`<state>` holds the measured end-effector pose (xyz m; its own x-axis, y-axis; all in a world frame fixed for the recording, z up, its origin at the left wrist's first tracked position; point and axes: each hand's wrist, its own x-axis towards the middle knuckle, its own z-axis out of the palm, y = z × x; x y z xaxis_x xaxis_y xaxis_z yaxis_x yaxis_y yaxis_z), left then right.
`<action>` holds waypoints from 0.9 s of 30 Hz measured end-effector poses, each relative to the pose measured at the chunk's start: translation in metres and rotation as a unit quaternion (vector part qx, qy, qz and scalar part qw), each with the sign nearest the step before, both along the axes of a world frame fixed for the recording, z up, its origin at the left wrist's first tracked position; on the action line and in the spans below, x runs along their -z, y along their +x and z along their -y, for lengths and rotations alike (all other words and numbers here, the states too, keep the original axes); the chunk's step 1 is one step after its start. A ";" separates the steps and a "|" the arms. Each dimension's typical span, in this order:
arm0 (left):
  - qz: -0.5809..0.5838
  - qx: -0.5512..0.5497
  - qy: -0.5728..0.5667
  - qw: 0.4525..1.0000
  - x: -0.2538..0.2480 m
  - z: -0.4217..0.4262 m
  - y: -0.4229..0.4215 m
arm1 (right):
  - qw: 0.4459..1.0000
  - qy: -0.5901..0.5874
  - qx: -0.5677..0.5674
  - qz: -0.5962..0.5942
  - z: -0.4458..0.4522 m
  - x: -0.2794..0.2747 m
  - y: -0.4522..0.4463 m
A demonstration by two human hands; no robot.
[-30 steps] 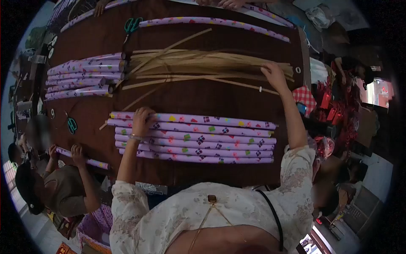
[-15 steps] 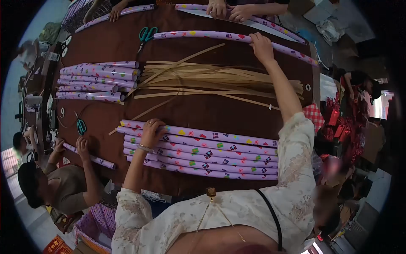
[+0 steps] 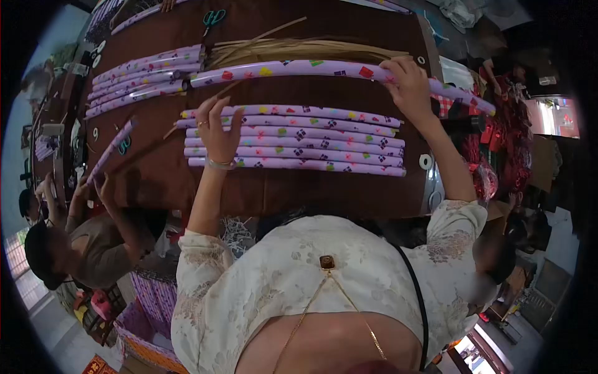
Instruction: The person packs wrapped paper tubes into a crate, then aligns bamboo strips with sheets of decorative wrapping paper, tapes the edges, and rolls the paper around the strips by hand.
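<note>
Craft workshop, shared: brown-covered worktable (image 3: pixel 311 194), patterned purple rolls (image 3: pixel 296 133) laid in rows, tan strips (image 3: pixel 311 48) bunched together, green-handled scissors (image 3: pixel 213 17), seated co-worker (image 3: pixel 107 258) alongside, red goods (image 3: pixel 495 134) heaped beyond.

One head-worn camera looks forward and steeply down from above the near edge of the tabletop (image 3: pixel 324 194), close enough that the wearer's white top (image 3: pixel 283 268) fills the lower middle. Its very wide, round field bends straight lines, blackens at the corners, and takes in the left hand (image 3: pixel 217 132), the right hand (image 3: pixel 409 85), and the room past the tabletop's left and right edges.
</note>
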<state>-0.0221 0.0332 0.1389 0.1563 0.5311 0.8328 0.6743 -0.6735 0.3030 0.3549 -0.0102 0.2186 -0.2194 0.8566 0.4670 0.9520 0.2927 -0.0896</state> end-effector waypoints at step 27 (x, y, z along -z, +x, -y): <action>0.326 0.099 -0.716 0.609 0.154 0.208 0.048 | 0.973 -0.204 -0.079 -0.072 0.138 0.198 -0.182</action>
